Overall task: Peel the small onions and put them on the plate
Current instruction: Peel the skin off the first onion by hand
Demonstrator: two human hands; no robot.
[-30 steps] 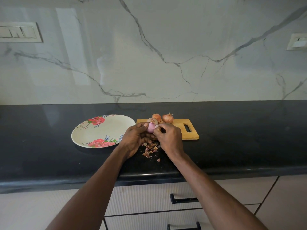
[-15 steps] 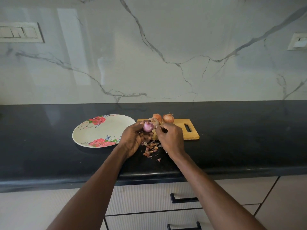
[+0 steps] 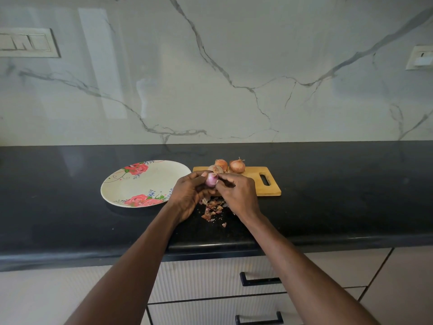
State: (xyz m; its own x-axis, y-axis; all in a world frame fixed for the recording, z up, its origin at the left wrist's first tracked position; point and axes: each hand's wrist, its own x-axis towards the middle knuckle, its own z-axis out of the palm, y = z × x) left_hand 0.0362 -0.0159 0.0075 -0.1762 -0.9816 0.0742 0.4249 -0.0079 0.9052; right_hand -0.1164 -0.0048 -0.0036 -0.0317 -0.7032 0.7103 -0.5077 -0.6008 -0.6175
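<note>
My left hand (image 3: 187, 193) grips a small purple onion (image 3: 210, 180) with most of its skin off, above the black counter. My right hand (image 3: 236, 191) pinches at the onion's right side with its fingertips. Three unpeeled brown onions (image 3: 236, 165) sit at the far left end of a wooden cutting board (image 3: 264, 181), just behind my hands. A white plate (image 3: 140, 184) with red rose prints lies to the left of my hands, with nothing on it. A pile of onion skins (image 3: 212, 209) lies on the counter below my hands.
The black counter (image 3: 351, 195) runs the full width, with a marble wall behind it. White drawers with black handles (image 3: 260, 281) sit under the counter's front edge. Wall switch plates (image 3: 28, 43) are at the far left and far right.
My right hand's fingertips pulled away from the onion half a second ago and have come back to pinch its right side. The left hand has kept hold of the onion.
</note>
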